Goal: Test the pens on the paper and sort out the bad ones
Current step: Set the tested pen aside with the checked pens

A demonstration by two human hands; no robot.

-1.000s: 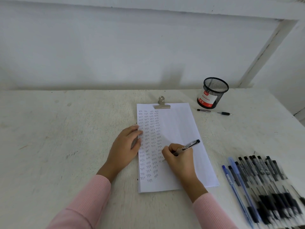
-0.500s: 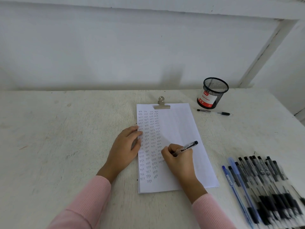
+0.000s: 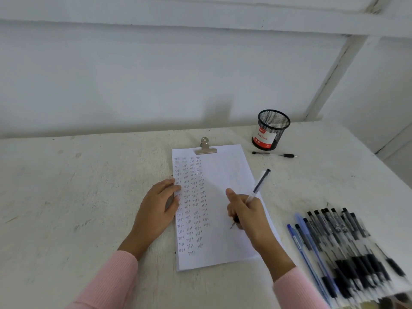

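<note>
**Pen tilted over the sheet, tip low and cap end high**

The right hand (image 3: pixel 247 212) grips a pen (image 3: pixel 258 188), its fingers curled round the lower barrel and the thumb sticking up. The pen is over the right half of the paper (image 3: pixel 227 170). Its long axis runs on a slant: the tip points down and to the left, toward the person, and the dark back end points up and to the right, away from the person. The barrel is blurred, and whether the tip touches the sheet cannot be told.

The left hand (image 3: pixel 158 208) lies flat with straight fingers, holding nothing, its fingertips on the left edge of the paper. Columns of small written marks fill the left half of the sheet. A metal clip (image 3: pixel 205 148) holds the top edge.

To the right, a row of pens (image 3: pixel 347 241) lies side by side, their back ends toward the far side, with two blue ones at the left of the row. A black mesh cup (image 3: pixel 270 130) stands at the far right, and a single pen (image 3: pixel 274 154) lies crosswise just in front of it.

The table (image 3: pixel 78 186) is rough, off-white and scuffed. Behind it rises a plain white wall (image 3: pixel 156 74).
</note>
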